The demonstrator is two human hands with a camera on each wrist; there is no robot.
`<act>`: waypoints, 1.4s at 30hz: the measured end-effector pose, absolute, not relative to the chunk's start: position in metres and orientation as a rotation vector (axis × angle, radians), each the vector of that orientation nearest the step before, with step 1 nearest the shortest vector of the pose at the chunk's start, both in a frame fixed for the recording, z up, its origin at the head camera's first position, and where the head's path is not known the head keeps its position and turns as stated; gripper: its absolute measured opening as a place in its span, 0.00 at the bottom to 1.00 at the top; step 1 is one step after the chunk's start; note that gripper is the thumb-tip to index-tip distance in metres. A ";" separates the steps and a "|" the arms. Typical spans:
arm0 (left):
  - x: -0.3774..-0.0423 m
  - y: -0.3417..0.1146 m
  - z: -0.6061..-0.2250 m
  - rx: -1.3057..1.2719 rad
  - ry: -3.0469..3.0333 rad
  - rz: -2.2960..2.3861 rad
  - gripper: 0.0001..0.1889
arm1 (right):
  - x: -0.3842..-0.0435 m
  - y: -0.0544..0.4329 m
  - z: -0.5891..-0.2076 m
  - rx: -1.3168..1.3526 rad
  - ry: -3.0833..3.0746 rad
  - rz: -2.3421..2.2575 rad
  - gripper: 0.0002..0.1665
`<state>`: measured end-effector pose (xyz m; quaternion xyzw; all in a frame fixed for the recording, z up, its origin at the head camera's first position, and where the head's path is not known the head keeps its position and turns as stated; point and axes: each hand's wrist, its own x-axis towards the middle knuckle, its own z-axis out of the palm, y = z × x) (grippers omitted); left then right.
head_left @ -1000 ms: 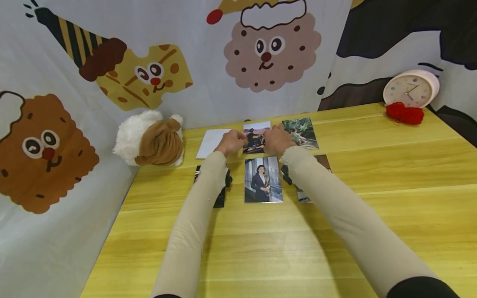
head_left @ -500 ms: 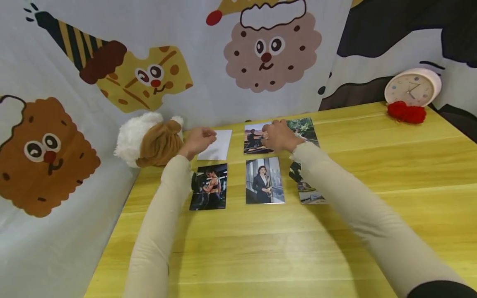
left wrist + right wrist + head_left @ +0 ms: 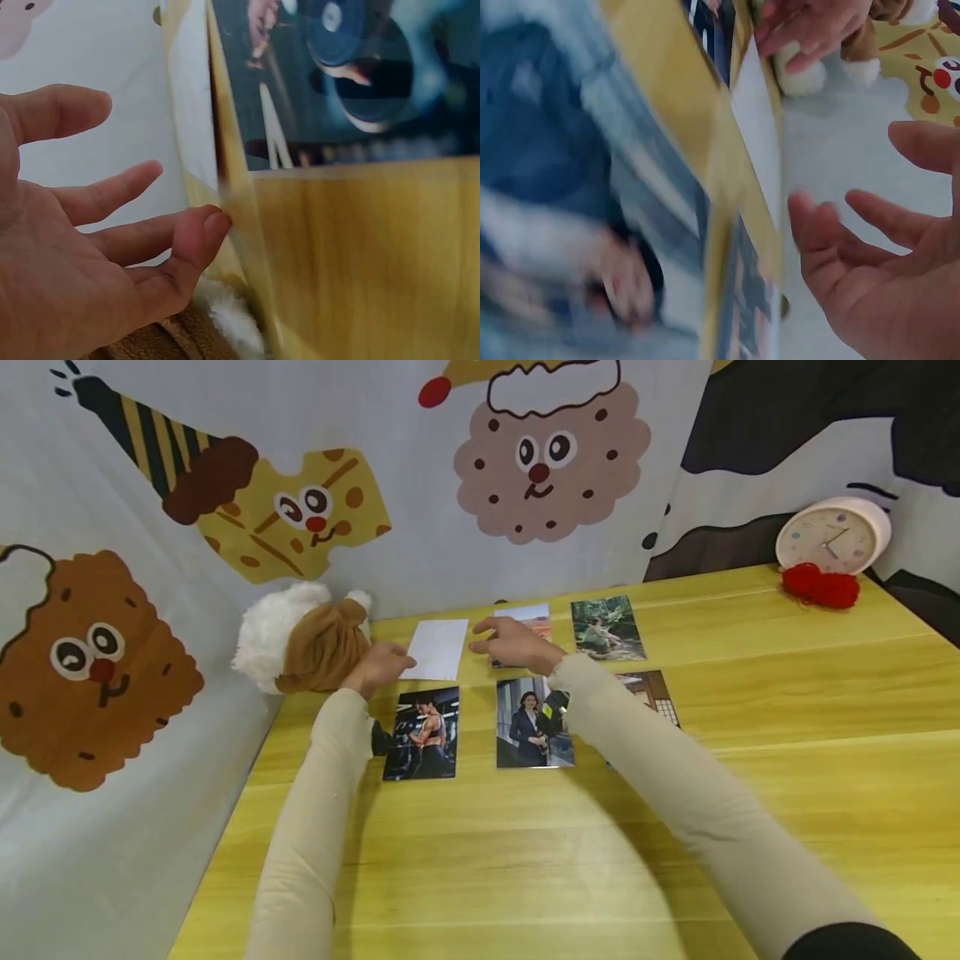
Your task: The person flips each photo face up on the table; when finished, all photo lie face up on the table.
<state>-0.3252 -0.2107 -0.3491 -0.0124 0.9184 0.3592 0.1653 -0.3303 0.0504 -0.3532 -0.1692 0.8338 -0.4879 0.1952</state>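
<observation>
A blank white card (image 3: 438, 649) lies face up at the back left of the table. My left hand (image 3: 377, 668) is at its left edge, thumb and index tips close together in the left wrist view, other fingers loosely spread. My right hand (image 3: 516, 643) hovers off the card's right side with fingers relaxed and nothing in them; it partly covers a desert photo (image 3: 534, 618). In front lie a gym photo (image 3: 422, 735) and a photo of a person in a suit (image 3: 531, 727). A forest photo (image 3: 607, 628) lies right of the desert one.
Another photo (image 3: 651, 693) is mostly hidden under my right sleeve. A white and brown plush toy (image 3: 300, 639) sits beside my left hand. Far right stand a round clock (image 3: 832, 537) and red yarn (image 3: 820, 587). A cartoon-printed cloth (image 3: 420, 568) hangs behind the table.
My left hand went left off the desert photo and then down to the white card's left edge. My right hand moved left from the desert and forest photos, uncovering the forest one.
</observation>
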 end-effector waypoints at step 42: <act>-0.332 -0.206 -0.361 0.021 2.597 1.630 0.25 | -0.312 0.009 -0.369 -0.555 2.421 -1.005 0.49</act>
